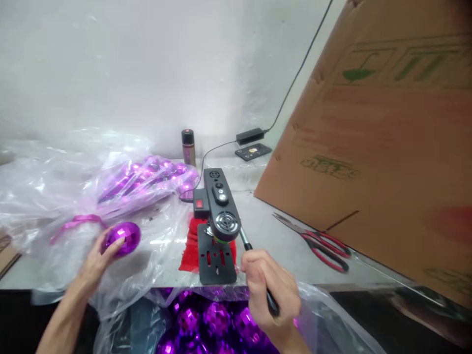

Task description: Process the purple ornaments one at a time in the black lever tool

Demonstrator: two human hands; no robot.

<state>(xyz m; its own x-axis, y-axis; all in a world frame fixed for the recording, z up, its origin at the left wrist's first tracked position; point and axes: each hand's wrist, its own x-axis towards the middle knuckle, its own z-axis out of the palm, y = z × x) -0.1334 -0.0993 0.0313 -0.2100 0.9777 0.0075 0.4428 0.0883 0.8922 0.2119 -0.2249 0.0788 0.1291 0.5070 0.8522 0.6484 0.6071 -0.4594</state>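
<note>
Tool tip [241, 235] vanishes beneath black machine [220, 209].

purple mirror-facet ornament [123, 236], black tool [221, 216] w/ red switch, red-handled scissors [324, 246]

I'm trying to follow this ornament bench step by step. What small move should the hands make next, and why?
Probably bring the purple faceted ornament in the left hand over to the black machine. The right hand already grips the lever beside the head, and nothing sits on its base plate.
</note>
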